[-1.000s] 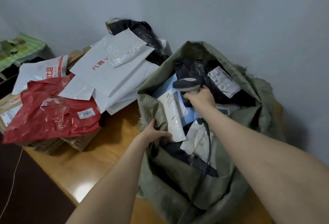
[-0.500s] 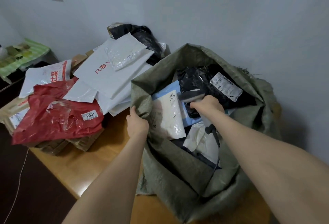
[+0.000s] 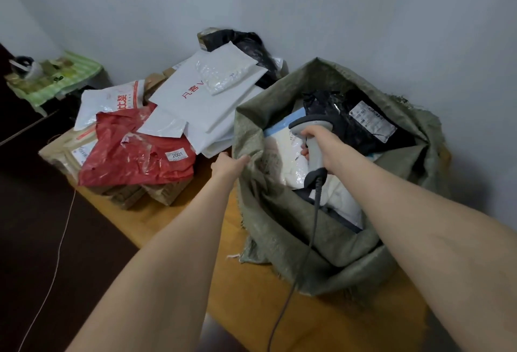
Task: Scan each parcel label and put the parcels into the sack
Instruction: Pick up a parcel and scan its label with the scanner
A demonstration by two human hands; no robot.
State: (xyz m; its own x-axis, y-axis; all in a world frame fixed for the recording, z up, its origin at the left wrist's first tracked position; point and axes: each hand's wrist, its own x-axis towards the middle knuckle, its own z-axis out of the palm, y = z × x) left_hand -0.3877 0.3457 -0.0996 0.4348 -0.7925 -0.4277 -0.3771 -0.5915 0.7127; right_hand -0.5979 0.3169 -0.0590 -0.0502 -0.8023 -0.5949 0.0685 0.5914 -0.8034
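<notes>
gripping the left rim of the green woven sack (image 3: 279, 228) with the left hand (image 3: 230, 163), fabric edge pinched tight in the curl of it. grasping the handle of the grey scanner (image 3: 311, 127) in the right hand (image 3: 321, 144), clenched round it, with the scanner's head turned left above the sack's open mouth. directly under that grip, inside the sack, a white parcel (image 3: 279, 161), close against the stretch of rim held by the left hand. just beyond the scanner's head, a blue parcel (image 3: 282, 123); to the right of the right hand, a black parcel (image 3: 335, 116) bearing a white label (image 3: 373, 121). trailing down from the handle, over the sack's near wall and onto the wooden table (image 3: 251, 295), a grey cable (image 3: 309, 239). left of the left hand and outside the sack, a heap of parcels: a red parcel (image 3: 134, 161) marked 2001 nearest, a white mailer (image 3: 201, 99) with red characters beyond it.
</notes>
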